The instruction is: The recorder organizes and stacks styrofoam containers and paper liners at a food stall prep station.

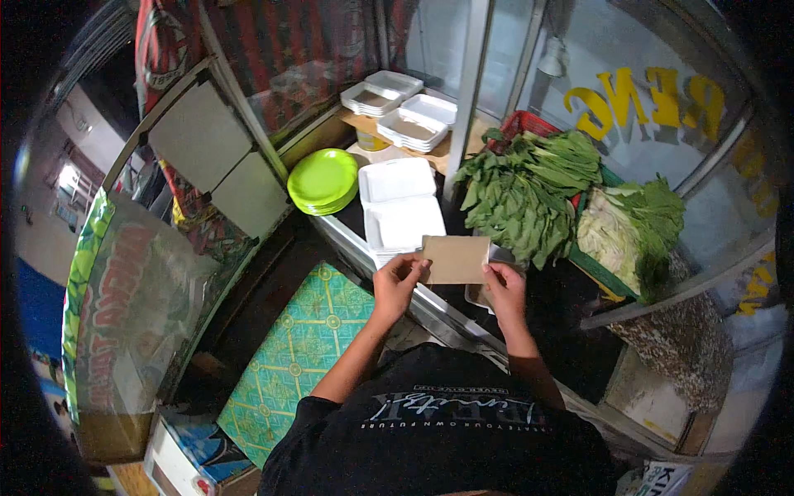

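Note:
Between my two hands is a rectangular piece of brown paper, held flat by its left and right edges. My left hand pinches the left edge, and my right hand pinches the right one. Just beyond the paper, an open white foam food box lies on top of a stack of others. Farther back, two more stacks of open foam boxes hold brown sheets in their trays. Lime-green plates are piled to the left of the nearest box.
Leafy greens heap over a red basket on the right, beside cabbage and greens in a green crate. A metal post stands behind the boxes. Glass panels enclose the stall; a green patterned surface lies lower left.

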A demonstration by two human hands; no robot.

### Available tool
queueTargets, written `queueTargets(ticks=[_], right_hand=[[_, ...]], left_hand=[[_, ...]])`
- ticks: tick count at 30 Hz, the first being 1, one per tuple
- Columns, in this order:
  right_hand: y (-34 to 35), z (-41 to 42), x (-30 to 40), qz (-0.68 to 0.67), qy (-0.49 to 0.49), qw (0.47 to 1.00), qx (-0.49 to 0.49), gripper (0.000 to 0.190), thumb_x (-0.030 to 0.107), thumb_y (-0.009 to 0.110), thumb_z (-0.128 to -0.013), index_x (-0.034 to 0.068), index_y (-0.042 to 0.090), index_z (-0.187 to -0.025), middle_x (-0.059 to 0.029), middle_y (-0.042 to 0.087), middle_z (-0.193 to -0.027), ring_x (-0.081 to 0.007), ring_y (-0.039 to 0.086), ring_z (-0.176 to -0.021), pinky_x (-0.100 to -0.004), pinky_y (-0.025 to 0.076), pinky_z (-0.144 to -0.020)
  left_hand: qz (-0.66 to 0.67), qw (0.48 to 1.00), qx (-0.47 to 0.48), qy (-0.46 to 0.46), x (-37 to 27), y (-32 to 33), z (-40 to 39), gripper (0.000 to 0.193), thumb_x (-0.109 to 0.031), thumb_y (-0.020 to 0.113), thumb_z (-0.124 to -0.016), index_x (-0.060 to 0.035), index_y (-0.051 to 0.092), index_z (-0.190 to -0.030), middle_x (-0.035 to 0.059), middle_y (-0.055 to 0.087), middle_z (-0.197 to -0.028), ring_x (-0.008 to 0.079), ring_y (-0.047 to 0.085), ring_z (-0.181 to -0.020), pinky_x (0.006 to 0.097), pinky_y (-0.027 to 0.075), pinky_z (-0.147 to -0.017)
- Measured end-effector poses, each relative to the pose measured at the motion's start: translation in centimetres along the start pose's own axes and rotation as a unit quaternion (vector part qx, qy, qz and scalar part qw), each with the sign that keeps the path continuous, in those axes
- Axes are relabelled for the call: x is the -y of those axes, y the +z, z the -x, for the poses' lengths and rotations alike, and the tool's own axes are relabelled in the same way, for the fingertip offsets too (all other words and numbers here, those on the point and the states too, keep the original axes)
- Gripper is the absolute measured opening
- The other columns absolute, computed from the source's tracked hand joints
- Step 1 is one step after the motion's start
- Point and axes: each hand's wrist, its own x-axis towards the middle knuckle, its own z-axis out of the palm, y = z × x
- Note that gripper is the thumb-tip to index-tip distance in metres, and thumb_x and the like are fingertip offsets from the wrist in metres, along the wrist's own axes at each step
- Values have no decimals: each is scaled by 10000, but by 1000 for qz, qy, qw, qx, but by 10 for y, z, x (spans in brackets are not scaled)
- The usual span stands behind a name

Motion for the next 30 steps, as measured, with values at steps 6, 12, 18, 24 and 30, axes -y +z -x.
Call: queueTargets(ticks=[6,12,18,24,30], right_hand=[[64,-56,15,27,-68,994,86,272,233,722,-990,-35,737,-1027,-33,692,-804,-106,606,-703,-301,491,-676],[106,-86,36,147,-116,977,98,250,204,754,-930,-45,740,-952,-138,754,-826,-216,717,-740,-343,540,-720],[114,-84,40,224,-143,961,83,190,172,772,-877,-8,757,-937,-193,746,-850,-336,730,-784,-410,567,-761],[120,-75,60,417,-201,884,67,121,131,744,-862,11,740,-869,-180,723,-827,-415,675,-872,-495,558,-843],[130,-79,52,492,-243,834,62,88,106,691,-877,48,754,-858,-162,711,-942,-385,645,-1025,-491,554,-874]], left_hand=[[-112,989,-91,43,-12,-49,-42,178,-137,791,-910,-2,676,-935,59,713,-766,103,655,-685,279,515,-628],[-285,954,-71,53,-14,-77,-77,251,-257,800,-880,-35,695,-931,153,735,-853,304,711,-732,412,548,-671],[-400,913,5,82,-2,-79,-87,186,-209,770,-843,-64,699,-934,154,724,-905,370,692,-892,495,555,-763],[-483,868,50,100,-1,-77,-92,177,-221,769,-834,-83,692,-913,139,722,-892,360,664,-904,490,572,-778],[-559,815,109,103,1,-76,-104,191,-273,791,-818,-121,754,-928,119,721,-944,333,655,-1000,488,550,-850]])
